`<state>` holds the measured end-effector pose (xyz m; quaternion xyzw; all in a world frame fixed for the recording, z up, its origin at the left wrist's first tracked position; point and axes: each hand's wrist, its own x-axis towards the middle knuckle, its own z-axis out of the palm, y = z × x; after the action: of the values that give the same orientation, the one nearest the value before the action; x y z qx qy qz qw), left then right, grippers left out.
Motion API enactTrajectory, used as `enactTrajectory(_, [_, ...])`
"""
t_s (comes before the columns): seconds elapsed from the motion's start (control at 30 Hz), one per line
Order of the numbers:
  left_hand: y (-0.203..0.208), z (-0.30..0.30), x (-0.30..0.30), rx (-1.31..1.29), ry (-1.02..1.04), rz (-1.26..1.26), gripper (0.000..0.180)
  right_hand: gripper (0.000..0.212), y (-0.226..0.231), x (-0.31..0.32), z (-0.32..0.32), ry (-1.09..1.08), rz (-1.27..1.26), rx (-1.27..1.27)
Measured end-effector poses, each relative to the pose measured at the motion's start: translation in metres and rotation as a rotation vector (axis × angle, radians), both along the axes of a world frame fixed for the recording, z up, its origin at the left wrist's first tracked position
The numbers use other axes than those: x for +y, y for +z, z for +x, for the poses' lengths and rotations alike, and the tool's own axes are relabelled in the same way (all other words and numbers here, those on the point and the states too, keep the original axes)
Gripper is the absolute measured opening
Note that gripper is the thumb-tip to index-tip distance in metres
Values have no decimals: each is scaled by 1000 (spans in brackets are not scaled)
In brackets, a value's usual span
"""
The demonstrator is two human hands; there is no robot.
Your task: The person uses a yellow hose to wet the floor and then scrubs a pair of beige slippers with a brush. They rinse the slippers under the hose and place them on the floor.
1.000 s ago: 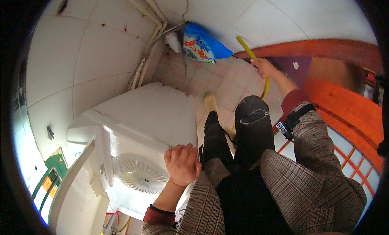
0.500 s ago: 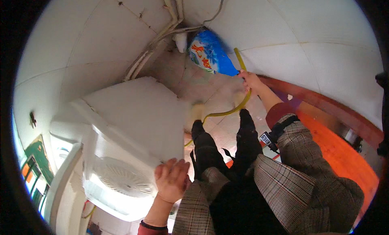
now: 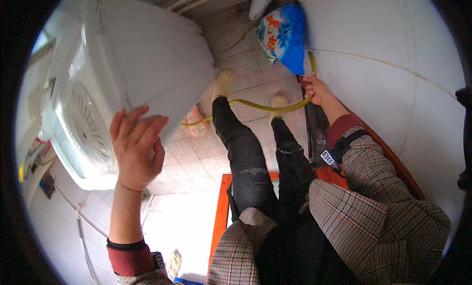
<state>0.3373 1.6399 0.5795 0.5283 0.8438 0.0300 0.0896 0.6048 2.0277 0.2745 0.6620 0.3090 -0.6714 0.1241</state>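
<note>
My right hand (image 3: 317, 90) is closed around a yellow hose (image 3: 275, 108), whose short end sticks up past my fingers along the white wall. The rest of the hose sags in a curve to the left, across my legs at floor level. Just beyond that hand is a blue plastic bag (image 3: 291, 39) with red print, its narrow end close to my fingers; whether they touch it I cannot tell. My left hand (image 3: 139, 155) is raised with fingers apart and holds nothing. It hovers beside a white washing machine (image 3: 157, 54), in front of its ribbed round lid panel.
A pinkish bottle (image 3: 197, 124) stands on the tiled floor by the machine. My feet in light shoes (image 3: 224, 82) are on the tiles. An orange-red wooden frame (image 3: 221, 206) is near my legs. A white tiled wall (image 3: 383, 83) rises on the right.
My view has turned, so the bag and machine sit higher in it. My left hand has moved left and its fingers have spread. My right hand still grips the hose.
</note>
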Motion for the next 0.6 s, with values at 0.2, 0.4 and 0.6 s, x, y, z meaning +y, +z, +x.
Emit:
enactTrajectory(0.2, [-5, -19, -128, 67, -17, -72, 45, 48, -38, -145, -11, -20, -6, -79])
enactTrajectory(0.4, [-54, -58, -282, 93, -4, -82, 47, 49, -95, -313, -42, 61, 51, -168])
enactTrajectory(0.6, [-152, -47, -431, 295, 132, -138, 44, 50, -163, -464, -35, -42, -4, -90])
